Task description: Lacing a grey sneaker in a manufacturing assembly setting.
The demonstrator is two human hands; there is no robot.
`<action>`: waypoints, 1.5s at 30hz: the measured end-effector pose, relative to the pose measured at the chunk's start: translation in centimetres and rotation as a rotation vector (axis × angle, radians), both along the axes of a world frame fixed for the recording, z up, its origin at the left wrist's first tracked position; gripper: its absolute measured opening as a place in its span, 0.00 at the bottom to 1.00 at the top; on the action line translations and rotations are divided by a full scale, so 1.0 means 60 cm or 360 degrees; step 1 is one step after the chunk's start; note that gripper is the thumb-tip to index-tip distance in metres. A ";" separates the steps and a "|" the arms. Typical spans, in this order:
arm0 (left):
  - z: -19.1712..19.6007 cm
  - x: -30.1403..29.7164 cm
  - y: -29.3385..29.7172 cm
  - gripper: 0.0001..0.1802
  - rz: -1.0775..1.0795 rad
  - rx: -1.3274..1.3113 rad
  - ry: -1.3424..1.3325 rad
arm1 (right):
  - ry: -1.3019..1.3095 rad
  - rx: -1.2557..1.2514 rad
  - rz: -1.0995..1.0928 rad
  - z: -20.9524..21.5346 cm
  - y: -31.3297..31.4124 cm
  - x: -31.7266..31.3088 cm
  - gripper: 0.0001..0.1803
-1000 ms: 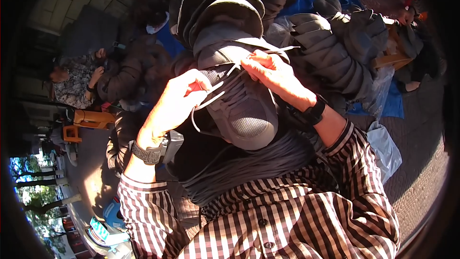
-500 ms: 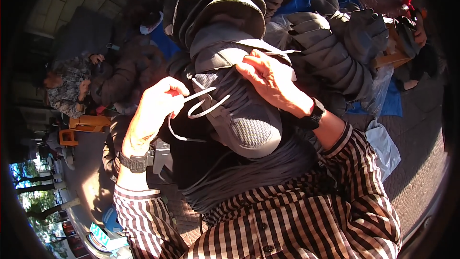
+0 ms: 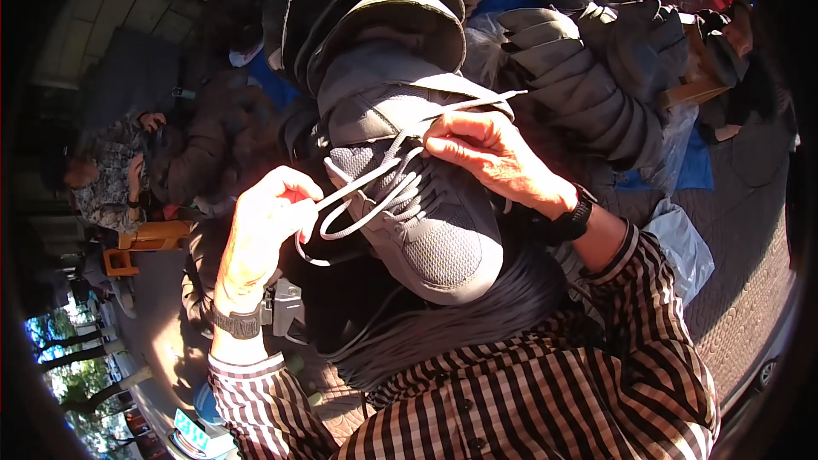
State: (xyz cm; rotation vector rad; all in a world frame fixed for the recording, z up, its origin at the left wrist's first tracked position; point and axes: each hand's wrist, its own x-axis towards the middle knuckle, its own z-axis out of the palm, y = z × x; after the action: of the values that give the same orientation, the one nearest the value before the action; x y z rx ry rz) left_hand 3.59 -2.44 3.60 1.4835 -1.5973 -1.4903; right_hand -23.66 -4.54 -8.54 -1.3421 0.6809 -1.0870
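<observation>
A grey mesh shoe (image 3: 443, 257) lies in front of me, toe toward my body, its lacing crossed over the tongue. My left hand (image 3: 266, 223), beside the shoe's left edge, pinches a light grey shoelace (image 3: 362, 184) stretched up to the eyelets. Loops of lace hang between that hand and the shoe. Over the upper eyelets, my right hand (image 3: 504, 160) is closed in a pinch on lace at the shoe's opening. A loose lace end sticks out above its fingers. The exact grip behind the right fingertips is partly hidden.
Several nested grey shoe uppers (image 3: 375, 13) rise behind the shoe. A bundle of dark grey laces (image 3: 477, 324) rests on my lap. More stacked uppers (image 3: 579, 85) lie to the right, near a plastic bag (image 3: 682, 247). Another person (image 3: 111, 175) and an orange stool (image 3: 153, 236) are at left.
My right fingers have shifted down toward the eyelets, and a long lace end now shows above them. My left hand has moved slightly down and left, still pinching the lace.
</observation>
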 end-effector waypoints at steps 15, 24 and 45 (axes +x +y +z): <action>-0.002 0.022 0.026 0.05 0.0103 0.0172 0.0218 | 0.0362 0.0264 -0.0087 0.038 0.000 0.022 0.15; 0.001 0.050 0.038 0.05 0.0190 0.0195 0.0492 | 0.0051 0.0324 -0.0116 0.030 -0.004 0.009 0.13; 0.037 -0.037 0.035 0.13 -0.0401 -0.1321 -0.0797 | 0.0043 -0.0310 -0.0131 0.020 0.027 -0.012 0.05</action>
State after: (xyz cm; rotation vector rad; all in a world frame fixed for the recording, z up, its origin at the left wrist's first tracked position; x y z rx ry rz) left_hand 1.38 -0.34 5.83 1.2108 -2.3605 -0.4016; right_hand -24.35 -2.94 -7.36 -1.5075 0.6679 -1.2279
